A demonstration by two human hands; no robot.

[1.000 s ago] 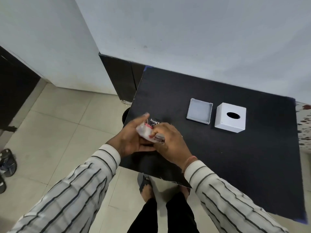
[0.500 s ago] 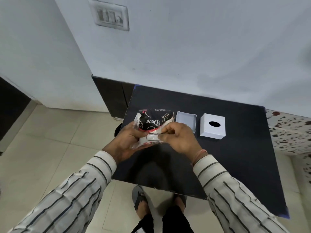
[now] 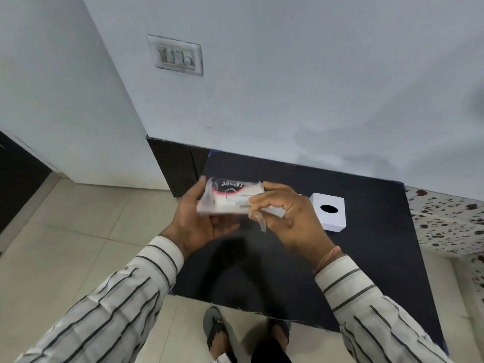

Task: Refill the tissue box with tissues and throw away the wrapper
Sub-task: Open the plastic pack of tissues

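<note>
A tissue pack (image 3: 230, 199) in a clear wrapper with black and red print is held in the air above the black table (image 3: 366, 258). My left hand (image 3: 199, 221) cups its left end. My right hand (image 3: 285, 216) grips its right end and pinches a loose strip of wrapper (image 3: 260, 221). The white tissue box (image 3: 328, 211), with an oval slot on top, stands on the table just right of my right hand. The box's lid is hidden behind my hands.
A grey wall with a switch plate (image 3: 175, 55) rises behind the table. A dark cabinet (image 3: 178, 166) stands at the table's left. A speckled counter (image 3: 450, 221) adjoins on the right. Tiled floor and my sandalled feet (image 3: 217, 334) lie below.
Both hands have lifted the pack higher and tilted it flatter. A strip of wrapper now hangs from my right fingers. The view has tilted up, and my hands now cover the lid.
</note>
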